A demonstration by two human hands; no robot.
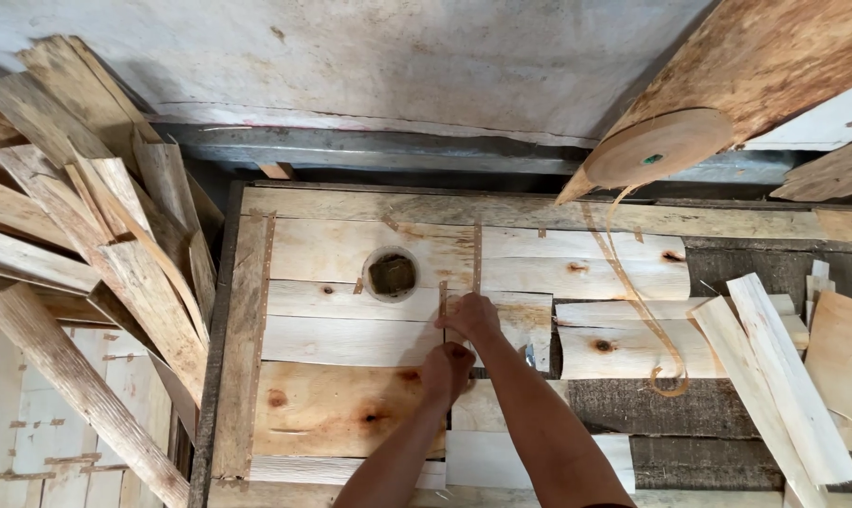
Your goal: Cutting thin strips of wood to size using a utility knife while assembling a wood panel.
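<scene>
So I've got a thin strip of brown tape [442, 299] running up a seam between two pale veneer sheets [351, 341], about mid-desk. My right hand [470, 317] is flat-ish on the wood with fingers curled down, pressing right at the lower end of that strip. My left hand [447, 370] sits just below it, closed up like a loose fist on the same seam; can't tell if it's actually pinching anything.

Just up and left of the tape there's a round hole [391, 274] in the veneer with something dark showing through. The desk [241, 310] is a rough wooden frame covered in patched sheets. Over to the right a big roll of tape [656, 148] hangs with a loose curl [644, 306] trailing down onto the wood. Piles of veneer offcuts [97, 226] sit off on my left, more scraps [783, 376] on the right.
</scene>
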